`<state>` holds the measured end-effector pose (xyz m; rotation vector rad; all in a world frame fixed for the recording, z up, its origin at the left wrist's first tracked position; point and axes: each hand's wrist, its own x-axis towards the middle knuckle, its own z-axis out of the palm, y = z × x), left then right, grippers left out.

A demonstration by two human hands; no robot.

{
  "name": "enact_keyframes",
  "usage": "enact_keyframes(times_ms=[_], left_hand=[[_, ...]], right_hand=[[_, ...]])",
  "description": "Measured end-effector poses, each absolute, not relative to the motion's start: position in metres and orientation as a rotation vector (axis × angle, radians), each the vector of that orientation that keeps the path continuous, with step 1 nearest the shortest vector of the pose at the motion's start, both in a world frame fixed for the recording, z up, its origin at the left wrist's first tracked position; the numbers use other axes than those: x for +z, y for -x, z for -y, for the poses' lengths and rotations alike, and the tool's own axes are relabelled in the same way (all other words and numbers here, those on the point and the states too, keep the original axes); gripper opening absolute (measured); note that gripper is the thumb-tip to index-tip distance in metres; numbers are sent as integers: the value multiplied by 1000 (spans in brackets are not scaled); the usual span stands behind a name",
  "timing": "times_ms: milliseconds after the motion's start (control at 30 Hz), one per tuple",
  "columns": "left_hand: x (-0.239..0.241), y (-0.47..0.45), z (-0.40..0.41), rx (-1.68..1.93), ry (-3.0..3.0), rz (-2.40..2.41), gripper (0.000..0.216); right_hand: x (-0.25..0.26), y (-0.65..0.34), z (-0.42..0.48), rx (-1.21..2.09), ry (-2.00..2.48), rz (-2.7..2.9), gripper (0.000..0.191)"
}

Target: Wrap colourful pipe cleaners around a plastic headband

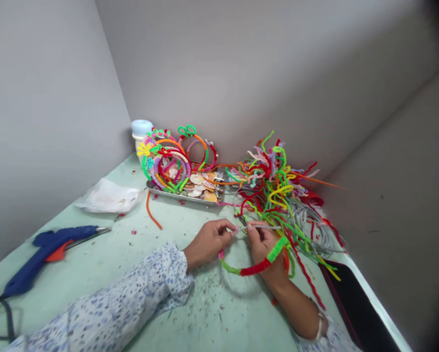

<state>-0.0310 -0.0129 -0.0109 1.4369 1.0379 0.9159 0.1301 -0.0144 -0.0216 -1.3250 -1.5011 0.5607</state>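
Note:
A headband [256,269] wrapped in fuzzy red, green and pink pipe cleaner curves below my hands and across my right wrist. My left hand [210,240] is closed in a pinch at its pink end, where a pale pink wrap shows by the fingertips. From there a thin pale grey strip [269,227] runs to the right. Thumb and fingers of my right hand [260,244] pinch this strip. Whether the strip is the band's bare end, I cannot tell. My fingertips are close together but apart, above the pale green table [208,303].
Finished-looking pipe-cleaner headbands [168,164] stand in a metal tray [183,198] of small flat pieces. A heap of loose pipe cleaners [274,181] and coiled grey wire [311,227] lies right. A blue glue gun [47,254], plastic bag [109,196], lidded jar [142,128] and dark phone-like slab [359,308] surround them.

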Motion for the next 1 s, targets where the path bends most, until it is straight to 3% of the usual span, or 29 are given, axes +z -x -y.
enact_keyframes(times_ms=[1000], left_hand=[[-6,37,7,810,-1417,-969,35]], right_hand=[[-8,-126,24,520,1252,1600,20]])
